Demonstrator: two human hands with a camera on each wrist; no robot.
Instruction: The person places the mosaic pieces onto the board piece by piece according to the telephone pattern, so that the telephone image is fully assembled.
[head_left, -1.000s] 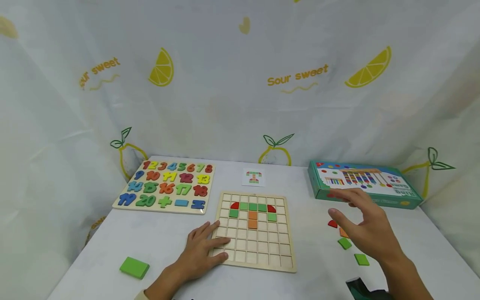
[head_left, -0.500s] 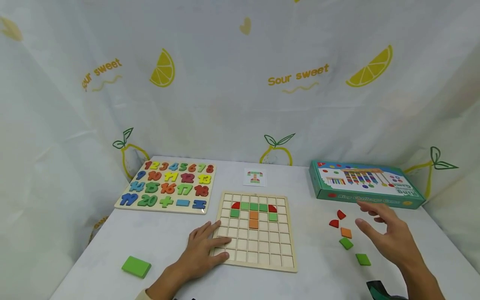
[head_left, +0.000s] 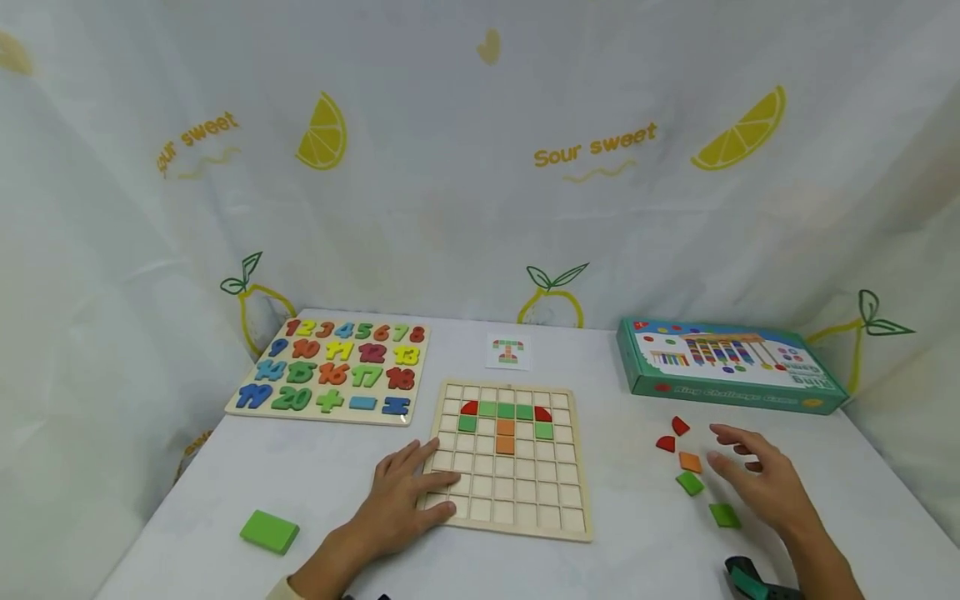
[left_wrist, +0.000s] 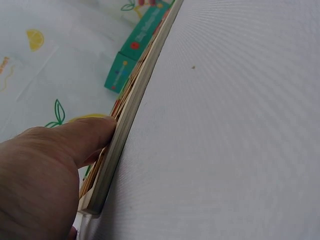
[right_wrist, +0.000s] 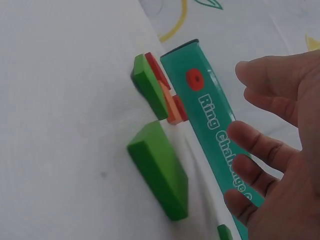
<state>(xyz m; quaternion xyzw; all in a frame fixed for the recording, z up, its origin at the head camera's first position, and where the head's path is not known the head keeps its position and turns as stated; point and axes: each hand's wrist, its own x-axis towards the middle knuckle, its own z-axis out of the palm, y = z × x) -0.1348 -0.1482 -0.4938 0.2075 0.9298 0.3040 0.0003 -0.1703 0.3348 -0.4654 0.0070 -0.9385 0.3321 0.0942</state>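
My left hand (head_left: 397,504) rests with spread fingers on the left edge of a wooden grid board (head_left: 525,493); its thumb (left_wrist: 100,127) touches the rim in the left wrist view. Red quarter-round, green and orange tiles (head_left: 506,445) form a T-like top in the board's upper cells. To the right lie two red quarter-round tiles (head_left: 666,444), an orange square tile (head_left: 690,462) and two green square tiles (head_left: 724,516). Just right of these hovers my right hand (head_left: 768,487), fingers loosely bent and apart, nothing between them in the right wrist view.
A pattern card (head_left: 507,352) lies behind the board. The number puzzle (head_left: 315,416) is at back left, and a green Ring Challenge Game box (head_left: 738,394) at back right. A thick green block (head_left: 269,532) sits at front left. A printed curtain hangs behind.
My right hand has moved right and lower, from in front of the box to beside the loose tiles, uncovering the far red one. The left hand stays on the board.
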